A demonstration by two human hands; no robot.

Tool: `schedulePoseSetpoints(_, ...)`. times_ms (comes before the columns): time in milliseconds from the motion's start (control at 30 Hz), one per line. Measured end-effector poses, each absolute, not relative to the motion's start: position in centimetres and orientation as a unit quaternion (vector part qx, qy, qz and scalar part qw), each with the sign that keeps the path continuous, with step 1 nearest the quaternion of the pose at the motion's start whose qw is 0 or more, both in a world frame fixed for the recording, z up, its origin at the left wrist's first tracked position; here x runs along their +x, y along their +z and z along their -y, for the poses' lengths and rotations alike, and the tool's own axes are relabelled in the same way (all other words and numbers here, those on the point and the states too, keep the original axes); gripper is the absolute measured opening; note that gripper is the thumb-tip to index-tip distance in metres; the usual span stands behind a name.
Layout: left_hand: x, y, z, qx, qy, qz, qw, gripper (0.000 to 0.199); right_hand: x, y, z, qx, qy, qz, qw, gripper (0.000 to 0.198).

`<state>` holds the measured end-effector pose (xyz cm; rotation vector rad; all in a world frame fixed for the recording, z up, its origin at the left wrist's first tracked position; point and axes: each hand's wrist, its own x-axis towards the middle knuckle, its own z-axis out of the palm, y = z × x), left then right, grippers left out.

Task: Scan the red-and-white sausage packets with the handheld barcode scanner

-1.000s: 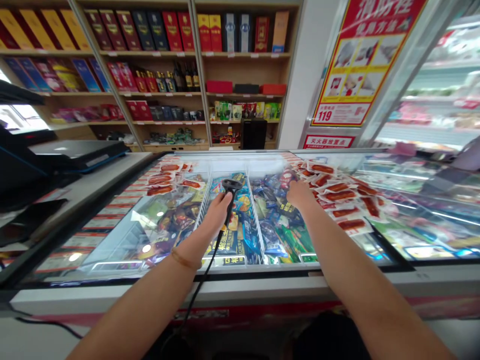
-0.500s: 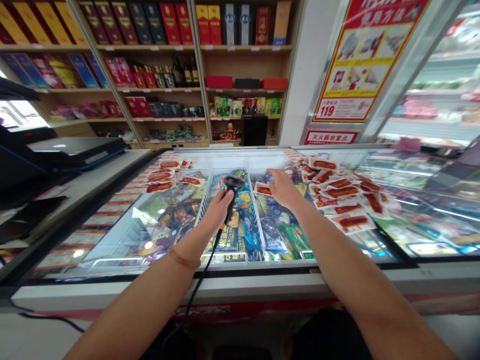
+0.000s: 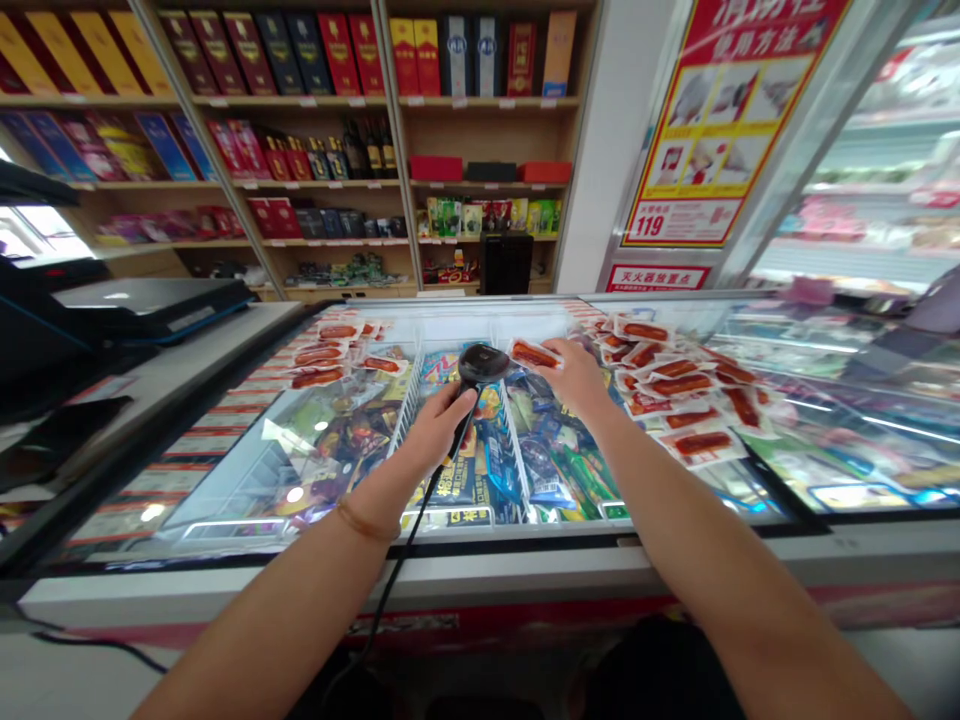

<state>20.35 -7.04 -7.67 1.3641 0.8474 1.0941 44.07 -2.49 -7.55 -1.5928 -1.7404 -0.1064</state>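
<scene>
My left hand [image 3: 437,428] is wrapped around the handle of a black barcode scanner [image 3: 482,364], its cable running down toward me. In my right hand [image 3: 576,378], the fingers pinch the right end of a packaged sausage [image 3: 534,354], raised above the freezer's glass top. The scanner's head is close to the left end of that package. To the right of my right hand lies a pile of packaged sausages [image 3: 679,386] on the glass. A smaller group of packaged sausages [image 3: 319,356] rests on the left part of the glass.
Under the freezer's glass [image 3: 247,440], wire baskets hold colourful frozen packs [image 3: 574,465]. A scale [image 3: 161,300] stands on the counter at left. Behind the freezer are shelves of boxes and bottles [image 3: 360,150], and a red poster [image 3: 720,130] hangs at right.
My right hand has closed on the single packaged sausage and lifted it off the glass. My left hand has shifted the scanner slightly right, and its head has turned toward the package.
</scene>
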Motion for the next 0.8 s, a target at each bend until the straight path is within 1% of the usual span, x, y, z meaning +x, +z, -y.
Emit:
schedulePoseSetpoints(100, 20.4, -7.7, 7.1, 0.579, 0.465, -0.346, 0.574, 0.04, 43.6, -7.2, 2.7, -0.607, -0.05, 0.687, 0.396, 0.028)
schedulePoseSetpoints(667, 20.2, -7.5, 7.5, 0.605, 0.446, -0.321, 0.576, 0.04, 43.3, -6.8, 3.2, -0.598, -0.059, 0.689, 0.405, 0.032)
schedulePoseSetpoints(800, 20.4, -7.7, 7.2, 0.596, 0.451, -0.352, 0.563, 0.043, 42.9, -7.9, 2.7, -0.597, -0.054, 0.687, 0.411, 0.041)
